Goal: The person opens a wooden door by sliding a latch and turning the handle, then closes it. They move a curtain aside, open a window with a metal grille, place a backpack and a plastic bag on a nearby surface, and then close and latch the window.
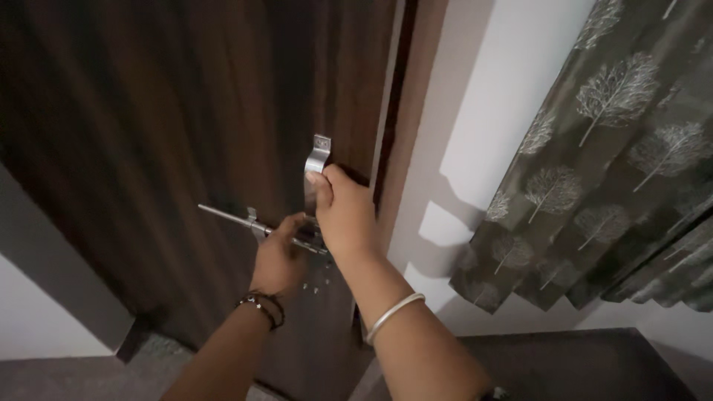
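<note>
A dark brown wooden door (171,134) fills the left of the head view. A silver pull handle (316,160) is fixed near its right edge, and my right hand (343,212) is wrapped around it, thumb up. Just below and to the left, a silver sliding bolt (226,217) runs across the door. My left hand (278,256) grips the bolt's knob end, with a dark beaded bracelet on that wrist. A silver bangle sits on my right forearm.
The brown door frame (416,111) stands right of the door, then a white wall (490,89). A grey-green curtain (624,148) with white tree prints hangs at the right. A dark flat surface (579,364) lies at the bottom right.
</note>
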